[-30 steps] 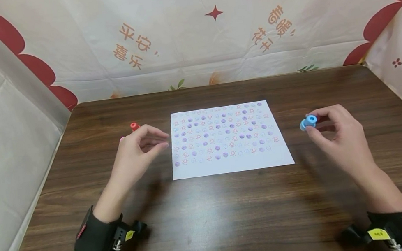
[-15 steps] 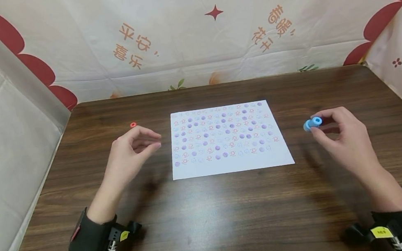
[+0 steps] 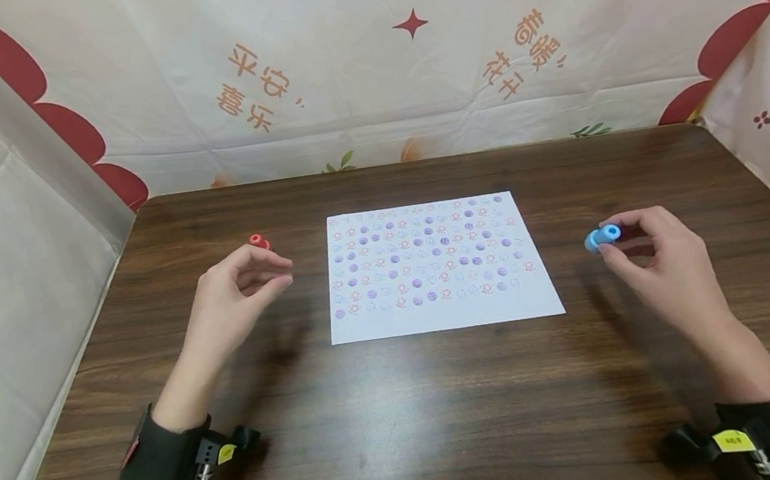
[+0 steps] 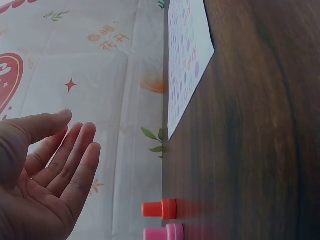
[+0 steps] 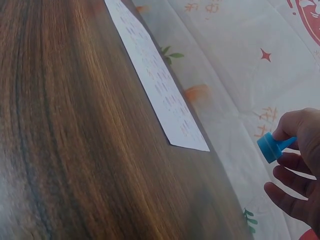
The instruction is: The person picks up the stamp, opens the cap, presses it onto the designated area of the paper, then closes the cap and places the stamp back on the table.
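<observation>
"How far along are you?"

"Well along, by my reckoning. The white, rectangular paper sheet [image 3: 446, 314] lies flat on the dark brown wood-grain table [image 3: 406, 427], and rows of small round purple, red flower-like and pale blue marks [image 3: 429, 231] cover most of it. What's bare is a strip along its 6 o'clock edge. Whether that strip is meant to be filled, I can't tell."

"And your hands?"

"Taking the sheet as the clock's centre, my right hand [image 3: 672, 259] is out at 3 o'clock, well apart from the paper. Its thumb and forefinger pinch a short, light-blue cylindrical plastic stamp [image 3: 602, 237], tilted and off the table; the other fingers bend loosely and hold nothing."

"The left?"

"My left hand [image 3: 237, 288] is at 9 o'clock, beside the sheet and not touching it. The fingers are relaxed, gently bent, with a gap between thumb and fingertips and nothing held."

"Anything near it?"

"A red cylindrical plastic stamp [image 4: 160, 209] stands upright between 9 and 10 o'clock, with a pink cylindrical plastic stamp [image 4: 165, 232] just beside it. From above, my hand hides the pink one."
</observation>
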Demonstrator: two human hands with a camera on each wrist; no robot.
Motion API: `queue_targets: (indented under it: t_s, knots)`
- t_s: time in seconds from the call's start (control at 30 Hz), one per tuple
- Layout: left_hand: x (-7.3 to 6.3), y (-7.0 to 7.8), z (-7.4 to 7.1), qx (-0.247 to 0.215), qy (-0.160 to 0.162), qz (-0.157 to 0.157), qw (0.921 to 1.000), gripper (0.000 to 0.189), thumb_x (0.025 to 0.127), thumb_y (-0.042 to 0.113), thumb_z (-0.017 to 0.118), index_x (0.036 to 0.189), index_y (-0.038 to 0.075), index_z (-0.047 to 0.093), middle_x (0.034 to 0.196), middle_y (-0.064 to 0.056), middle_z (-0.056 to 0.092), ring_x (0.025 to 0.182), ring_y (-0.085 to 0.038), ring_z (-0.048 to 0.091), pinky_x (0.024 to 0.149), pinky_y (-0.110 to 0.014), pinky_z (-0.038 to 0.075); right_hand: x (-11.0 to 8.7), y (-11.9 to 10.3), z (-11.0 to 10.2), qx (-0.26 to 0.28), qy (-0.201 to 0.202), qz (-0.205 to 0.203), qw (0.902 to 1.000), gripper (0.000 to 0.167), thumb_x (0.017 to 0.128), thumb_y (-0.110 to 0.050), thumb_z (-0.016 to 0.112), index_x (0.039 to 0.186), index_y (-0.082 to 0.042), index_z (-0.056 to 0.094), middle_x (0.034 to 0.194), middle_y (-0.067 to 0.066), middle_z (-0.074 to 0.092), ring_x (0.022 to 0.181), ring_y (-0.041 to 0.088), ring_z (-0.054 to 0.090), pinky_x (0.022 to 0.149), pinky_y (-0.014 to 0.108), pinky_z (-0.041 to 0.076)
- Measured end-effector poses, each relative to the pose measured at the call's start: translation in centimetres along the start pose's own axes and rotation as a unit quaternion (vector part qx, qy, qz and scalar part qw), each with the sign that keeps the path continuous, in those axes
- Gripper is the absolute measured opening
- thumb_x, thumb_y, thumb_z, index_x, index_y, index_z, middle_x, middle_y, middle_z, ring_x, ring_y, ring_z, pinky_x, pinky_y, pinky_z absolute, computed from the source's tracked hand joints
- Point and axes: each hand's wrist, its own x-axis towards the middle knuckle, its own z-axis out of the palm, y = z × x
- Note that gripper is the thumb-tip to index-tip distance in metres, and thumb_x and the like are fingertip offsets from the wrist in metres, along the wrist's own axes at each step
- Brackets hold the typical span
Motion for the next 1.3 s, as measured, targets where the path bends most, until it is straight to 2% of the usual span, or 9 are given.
queue_targets:
  t_s: [0.3, 0.4, 0.6, 0.7, 1.3]
  knots:
    - [-0.2, -0.5, -0.5, 0.016, 0.005, -0.006, 0.9998, 0.022, 0.089, 0.013, 0.075, 0.109, 0.007, 0.069, 0.112, -0.013, 0.073, 0.097, -0.026, 0.073, 0.078, -0.006, 0.049, 0.1, 0.2, -0.1, -0.012, -0.012, 0.009, 0.9998, 0.031, 0.089, -0.006, 0.072, 0.117, 0.002, 0.062, 0.110, 0.014, 0.059, 0.092, -0.017, 0.044, 0.080, -0.009, 0.031]
    - [-0.3, -0.8, -0.6, 0.021, 0.008, -0.009, 0.9997, 0.022, 0.089, 0.013, 0.075, 0.110, 0.007, 0.069, 0.111, -0.013, 0.073, 0.096, -0.024, 0.073, 0.078, -0.006, 0.049, 0.1, 0.2, -0.1, -0.016, -0.017, 0.012, 0.9997, 0.031, 0.089, -0.006, 0.072, 0.117, 0.002, 0.061, 0.111, 0.015, 0.059, 0.092, -0.016, 0.044, 0.080, -0.009, 0.030]
    - [-0.4, -1.2, -0.8, 0.022, 0.013, -0.008, 0.9997, 0.022, 0.090, 0.014, 0.075, 0.109, 0.007, 0.069, 0.110, -0.012, 0.074, 0.085, 0.008, 0.066, 0.075, -0.009, 0.049, 0.1, 0.6, -0.1, -0.021, -0.026, 0.018, 0.9993, 0.031, 0.090, -0.008, 0.072, 0.118, 0.002, 0.061, 0.112, 0.016, 0.058, 0.090, -0.018, 0.043, 0.079, -0.009, 0.029]
    - [-0.5, -1.3, -0.9, 0.020, 0.014, -0.008, 0.9997, 0.022, 0.090, 0.014, 0.075, 0.109, 0.007, 0.069, 0.109, -0.013, 0.074, 0.082, 0.016, 0.061, 0.075, -0.008, 0.049, 0.2, 0.8, -0.2, -0.021, -0.029, 0.016, 0.9992, 0.031, 0.091, -0.008, 0.072, 0.117, 0.002, 0.060, 0.111, 0.016, 0.059, 0.090, -0.018, 0.044, 0.079, -0.009, 0.030]
    - [-0.6, -1.9, -1.0, 0.028, 0.019, -0.012, 0.9994, 0.022, 0.090, 0.015, 0.075, 0.109, 0.007, 0.069, 0.108, -0.014, 0.075, 0.082, 0.018, 0.060, 0.075, -0.005, 0.047, 0.3, 1.5, 0.0, -0.044, -0.069, 0.020, 0.9965, 0.032, 0.090, -0.012, 0.073, 0.117, 0.001, 0.061, 0.109, 0.020, 0.062, 0.082, -0.025, 0.042, 0.073, -0.005, 0.035]
